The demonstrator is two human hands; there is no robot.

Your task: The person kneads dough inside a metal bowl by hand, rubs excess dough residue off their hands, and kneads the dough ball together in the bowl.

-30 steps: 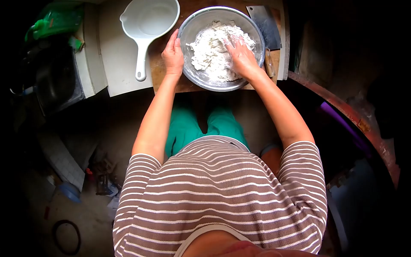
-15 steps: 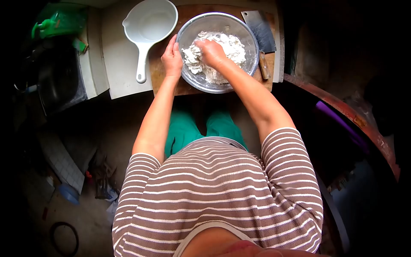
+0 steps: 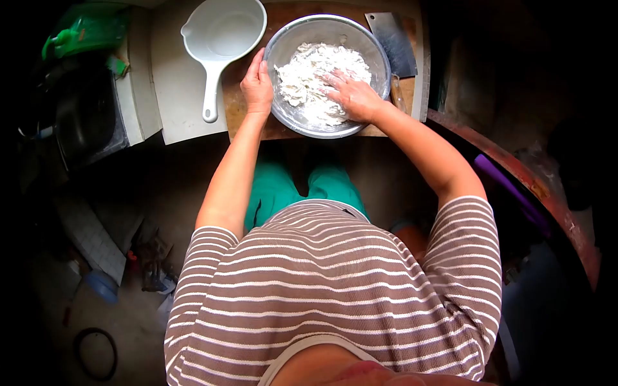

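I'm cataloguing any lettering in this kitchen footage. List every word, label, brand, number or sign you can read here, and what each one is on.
No readable text anywhere in view.
White dipper, metal bowl and striped shirt: no lettering visible.
Cleaver: no mark that can be made out.
Green plastic item at upper left: too blurred to tell whether it bears print.

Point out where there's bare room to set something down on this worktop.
The pale counter is bare left of the white dipper; a smaller patch of wooden board shows between the dipper's handle and the left hand. The right is crowded: the cleaver lies close beside the mixing bowl.
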